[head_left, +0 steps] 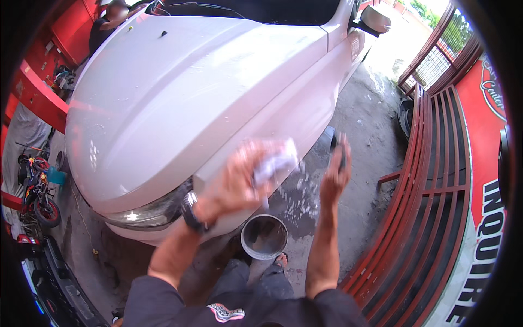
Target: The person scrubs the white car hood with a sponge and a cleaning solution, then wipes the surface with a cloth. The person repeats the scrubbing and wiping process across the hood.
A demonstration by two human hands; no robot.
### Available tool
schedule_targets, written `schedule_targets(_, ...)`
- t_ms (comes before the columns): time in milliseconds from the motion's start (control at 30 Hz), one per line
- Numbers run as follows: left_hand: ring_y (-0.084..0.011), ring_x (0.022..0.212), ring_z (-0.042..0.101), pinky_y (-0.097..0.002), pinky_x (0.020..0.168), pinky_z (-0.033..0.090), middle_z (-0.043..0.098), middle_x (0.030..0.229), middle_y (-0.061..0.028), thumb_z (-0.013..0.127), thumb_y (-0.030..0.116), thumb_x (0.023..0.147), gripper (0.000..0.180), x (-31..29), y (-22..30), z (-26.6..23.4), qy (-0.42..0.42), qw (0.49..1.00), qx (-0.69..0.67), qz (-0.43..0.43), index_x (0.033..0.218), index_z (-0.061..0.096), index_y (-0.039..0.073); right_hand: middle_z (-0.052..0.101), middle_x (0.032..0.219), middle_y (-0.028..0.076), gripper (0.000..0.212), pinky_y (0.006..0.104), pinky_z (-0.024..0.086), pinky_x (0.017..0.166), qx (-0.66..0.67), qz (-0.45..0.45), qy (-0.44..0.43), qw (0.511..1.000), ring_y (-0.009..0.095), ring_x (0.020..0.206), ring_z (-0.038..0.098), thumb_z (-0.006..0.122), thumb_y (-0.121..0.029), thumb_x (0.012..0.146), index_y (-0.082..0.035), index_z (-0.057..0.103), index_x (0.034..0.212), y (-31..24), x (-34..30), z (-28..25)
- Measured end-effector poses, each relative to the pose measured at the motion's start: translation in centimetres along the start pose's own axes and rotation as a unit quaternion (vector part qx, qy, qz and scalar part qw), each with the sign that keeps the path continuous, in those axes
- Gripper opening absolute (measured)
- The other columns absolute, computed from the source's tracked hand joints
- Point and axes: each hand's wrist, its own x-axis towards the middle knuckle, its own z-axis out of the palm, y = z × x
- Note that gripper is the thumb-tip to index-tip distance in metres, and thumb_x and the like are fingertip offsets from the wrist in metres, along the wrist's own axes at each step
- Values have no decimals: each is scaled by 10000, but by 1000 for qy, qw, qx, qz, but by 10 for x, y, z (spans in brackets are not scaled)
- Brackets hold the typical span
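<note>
My left hand (239,174), with a dark watch on its wrist, is closed round a wet-looking white cloth (275,166); both are blurred by motion. It hovers in front of the headlight (155,212) of a white car (180,109). To the right, my right hand (335,174) is raised beside the car, also smeared. Something dark shows along its fingers, but I cannot tell whether it is held. White drops or suds (299,204) show between the hands, over wet ground. Below them stands a round bucket (243,240) near my feet.
A slatted red bench (403,218) curves along the right side. At the left are a small bike (43,204), a red post (41,98) and a dark vehicle part (60,280). Another person (103,27) stands beyond the hood, where two small objects lie.
</note>
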Motion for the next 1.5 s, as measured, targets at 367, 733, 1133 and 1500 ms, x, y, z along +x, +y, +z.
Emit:
schedule_targets(367, -344, 1315, 522, -449, 1124, 413, 591, 1385, -161, 711, 374, 910, 532, 6, -178, -286, 206, 781, 571, -146, 1395, 594, 190, 531, 1459, 205, 517, 624, 224, 1196, -200, -207, -260, 922, 333, 1394, 473, 439, -242, 965, 22, 511, 1404, -129, 100, 360)
schedule_targets(733, -327, 1262, 562, -433, 1075, 462, 637, 1315, -160, 726, 373, 891, 480, 16, -172, -284, 262, 794, 529, -147, 1281, 674, 97, 286, 1645, 166, 631, 599, 72, 1242, -360, 36, -342, 867, 290, 1541, 230, 390, -312, 1022, 18, 313, 1554, -81, 277, 376)
schedule_targets(1133, -323, 1257, 569, -433, 1078, 467, 629, 1332, -147, 729, 325, 895, 434, 21, -172, -284, 251, 796, 528, -156, 1268, 680, 107, 270, 1641, 209, 660, 591, 125, 1238, -266, -42, -289, 919, 347, 1534, 238, 436, -313, 1006, 66, 313, 1532, -48, 269, 397)
schedule_targets(1500, -317, 1240, 582, -430, 1065, 481, 624, 1333, -146, 729, 341, 894, 446, 13, -174, -290, 252, 776, 554, -167, 1272, 677, 109, 307, 1633, 177, 601, 614, 166, 1223, -288, -92, -326, 896, 324, 1522, 275, 422, -323, 1030, -28, 349, 1548, -68, 245, 396)
